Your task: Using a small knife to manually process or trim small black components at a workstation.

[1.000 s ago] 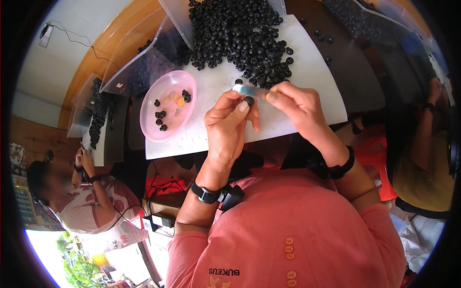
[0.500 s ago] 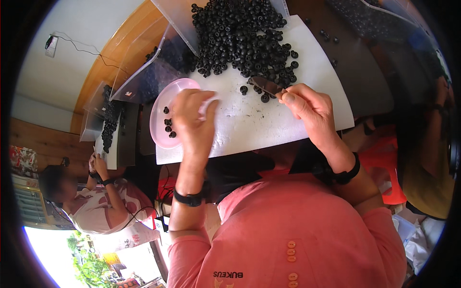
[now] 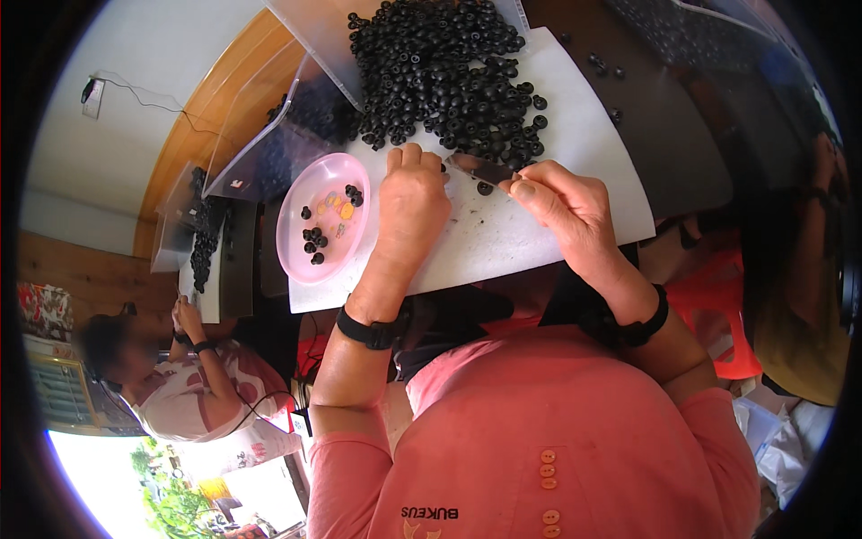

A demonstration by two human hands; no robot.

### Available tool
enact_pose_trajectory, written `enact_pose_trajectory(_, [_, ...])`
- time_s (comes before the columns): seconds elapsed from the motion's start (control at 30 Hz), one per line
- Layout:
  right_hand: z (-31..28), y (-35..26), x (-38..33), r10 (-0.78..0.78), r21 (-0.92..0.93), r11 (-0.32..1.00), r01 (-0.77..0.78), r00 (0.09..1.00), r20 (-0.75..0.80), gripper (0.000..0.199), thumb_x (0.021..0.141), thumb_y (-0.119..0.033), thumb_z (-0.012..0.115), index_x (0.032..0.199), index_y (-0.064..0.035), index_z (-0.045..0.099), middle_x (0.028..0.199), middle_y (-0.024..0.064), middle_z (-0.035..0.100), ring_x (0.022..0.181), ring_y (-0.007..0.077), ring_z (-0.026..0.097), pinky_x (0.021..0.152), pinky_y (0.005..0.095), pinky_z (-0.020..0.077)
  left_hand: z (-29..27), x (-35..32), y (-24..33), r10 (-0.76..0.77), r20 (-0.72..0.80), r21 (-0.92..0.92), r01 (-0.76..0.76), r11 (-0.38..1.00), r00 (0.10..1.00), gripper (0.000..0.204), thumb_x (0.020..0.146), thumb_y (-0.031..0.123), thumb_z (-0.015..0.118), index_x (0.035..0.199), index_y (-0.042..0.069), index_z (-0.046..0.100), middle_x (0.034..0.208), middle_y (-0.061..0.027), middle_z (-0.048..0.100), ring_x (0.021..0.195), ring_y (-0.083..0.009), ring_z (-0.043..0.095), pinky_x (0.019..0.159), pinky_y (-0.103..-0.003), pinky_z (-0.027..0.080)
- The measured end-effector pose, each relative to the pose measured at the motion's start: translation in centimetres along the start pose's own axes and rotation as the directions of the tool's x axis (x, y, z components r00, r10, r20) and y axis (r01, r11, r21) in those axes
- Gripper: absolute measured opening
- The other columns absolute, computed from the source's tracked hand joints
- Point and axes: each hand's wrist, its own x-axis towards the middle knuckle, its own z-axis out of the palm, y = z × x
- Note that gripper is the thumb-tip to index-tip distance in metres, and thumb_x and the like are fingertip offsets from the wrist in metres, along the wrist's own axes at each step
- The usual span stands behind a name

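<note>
My right hand (image 3: 566,202) grips a small knife (image 3: 485,169), its flat blade pointing left toward the pile's near edge. At that edge my left hand (image 3: 415,199) is closed, back upward, with its fingertips hidden; whatever they hold cannot be made out. A large heap of small round black parts (image 3: 440,81), some showing a ring-like hole, spills from a clear bin onto a white foam board (image 3: 593,171). One loose black part (image 3: 485,189) lies just below the blade. Left of my left hand, a pink oval plate (image 3: 292,238) holds several black parts.
The clear plastic bin (image 3: 314,36) stands at the back, with another clear bin (image 3: 260,144) of dark parts to its left. A few black parts (image 3: 599,65) lie on the dark table at right. A co-worker (image 3: 206,377) sits at far left; a red stool (image 3: 718,314) is at right.
My left hand has moved right from over the pink plate to the pile's edge. More black parts now show in the plate. The knife has shifted slightly left.
</note>
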Motion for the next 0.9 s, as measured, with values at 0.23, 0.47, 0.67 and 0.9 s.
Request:
enact_pose_trajectory(0.23, [0.7,0.0,0.2,0.013,-0.159,0.987,-0.014,1.0,-0.011,0.026,0.098,-0.021,0.068,0.082,0.0001,0.066,0.057,-0.0025,0.044,0.054,0.0041,0.037,0.048,0.0249,0.0307,-2.3,-1.2,0.6,-0.302,0.133,-0.619,0.317,0.719,0.944,0.012,0.085,-0.002,0.066,0.097,-0.004,0.068,0.086,-0.0099,0.062,0.079,-0.0227,0.06,0.068,-0.033,0.049])
enact_pose_trajectory(0.47, [1.1,-0.4,0.5,0.088,-0.33,0.94,-0.085,0.996,-0.008,0.035,0.097,-0.031,0.066,0.075,-0.0034,0.063,0.053,0.0025,0.044,0.049,0.0083,0.039,0.047,0.0291,0.033,-3.6,-3.6,3.0,-0.34,0.322,-0.942,0.334,-0.023,0.884,0.02,0.099,0.006,0.059,0.112,-0.007,0.066,0.095,-0.0111,0.065,0.075,-0.0171,0.06,0.065,-0.028,0.048])
enact_pose_trajectory(0.67, [1.2,-0.5,0.5,0.089,-0.39,0.918,-0.072,0.996,0.025,0.035,0.096,-0.032,0.066,0.075,-0.005,0.063,0.052,0.0044,0.046,0.047,0.0121,0.043,0.047,0.0316,0.0348,-3.2,-4.1,3.6,-0.307,0.369,-0.928,0.327,-0.179,0.878,0.019,0.1,0.003,0.056,0.113,-0.007,0.065,0.1,-0.0143,0.068,0.078,-0.0182,0.062,0.068,-0.03,0.051])
enact_pose_trajectory(0.9, [1.1,-0.6,0.5,0.026,-0.475,0.88,-0.001,0.999,0.046,0.034,0.096,-0.032,0.066,0.074,-0.0062,0.062,0.051,0.0065,0.05,0.044,0.0186,0.047,0.046,0.0345,0.0372,-2.7,-4.4,3.9,-0.301,0.367,-0.915,0.284,-0.287,0.88,0.015,0.1,-0.001,0.057,0.112,-0.008,0.063,0.099,-0.0167,0.068,0.077,-0.0184,0.064,0.068,-0.031,0.052])
